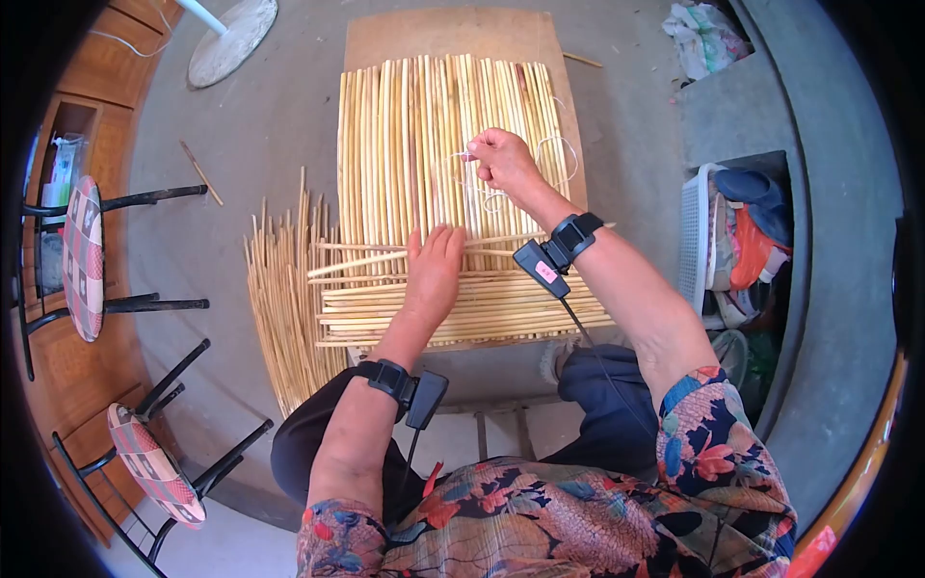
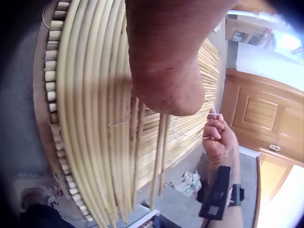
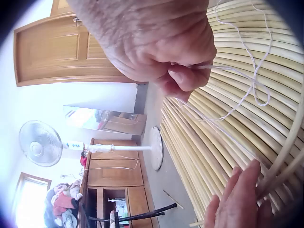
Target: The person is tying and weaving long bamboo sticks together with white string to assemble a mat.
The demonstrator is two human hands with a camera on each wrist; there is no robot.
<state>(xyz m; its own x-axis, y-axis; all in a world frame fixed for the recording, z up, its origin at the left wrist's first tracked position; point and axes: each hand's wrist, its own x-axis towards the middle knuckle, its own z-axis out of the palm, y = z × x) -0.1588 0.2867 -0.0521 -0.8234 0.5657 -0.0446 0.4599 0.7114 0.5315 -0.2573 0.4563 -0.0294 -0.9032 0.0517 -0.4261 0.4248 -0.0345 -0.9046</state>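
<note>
Pale peeled stalks lie side by side as a mat [image 1: 385,144] on a brown board [image 1: 453,31]. My right hand [image 1: 506,164] is raised over the mat's right half and pinches a white string [image 3: 237,71] between curled fingers and thumb. Part of the string loops loosely over the stalks, and a taut length runs down toward my left hand [image 1: 436,270]. That hand lies with fingers extended on the mat's near edge, fingertips touching the stalks. Beside it a few loose stalks [image 1: 356,263] cross at a slant. My left palm hides what is under it.
More stalks [image 1: 462,313] lie crosswise nearest my body. A bundle of thinner stalks [image 1: 289,289] sits at the left. Two chairs with checked seats [image 1: 85,258] stand farther left. On the right are a white basket [image 1: 696,236] of shoes and cloth and a plastic bag [image 1: 703,39].
</note>
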